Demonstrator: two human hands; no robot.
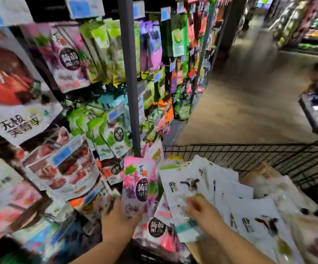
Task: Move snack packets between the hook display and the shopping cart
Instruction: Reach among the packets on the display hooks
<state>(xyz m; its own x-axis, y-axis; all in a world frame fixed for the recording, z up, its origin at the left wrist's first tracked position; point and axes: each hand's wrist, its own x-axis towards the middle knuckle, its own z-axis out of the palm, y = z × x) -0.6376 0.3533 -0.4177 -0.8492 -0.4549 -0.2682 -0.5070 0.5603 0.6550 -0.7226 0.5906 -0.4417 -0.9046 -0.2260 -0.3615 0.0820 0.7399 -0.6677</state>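
- The left hand (119,220) is seen closed around the lower end of a pink packet (137,187) printed with purple grapes. The packet is held upright, just beside the cart's left edge and in front of the hook display (45,10).
- The right hand (202,210) is laid on a white packet (183,185) bearing a cow picture, with the fingers bent against its face. The hand is blurred, so it cannot be told whether the packet is pinched or only touched.
- The white packet is found on top of a heap of similar white packets filling the shopping cart (249,149), a black wire basket at lower right.
- A second pink packet (157,228), marked with a dark round label, is seen below the held one, between the two hands.
- Green packets (106,50) and others in purple and pink are hung in rows on the display, on either side of a grey post (129,73).
- A tan aisle floor (249,92) is seen beyond the cart.
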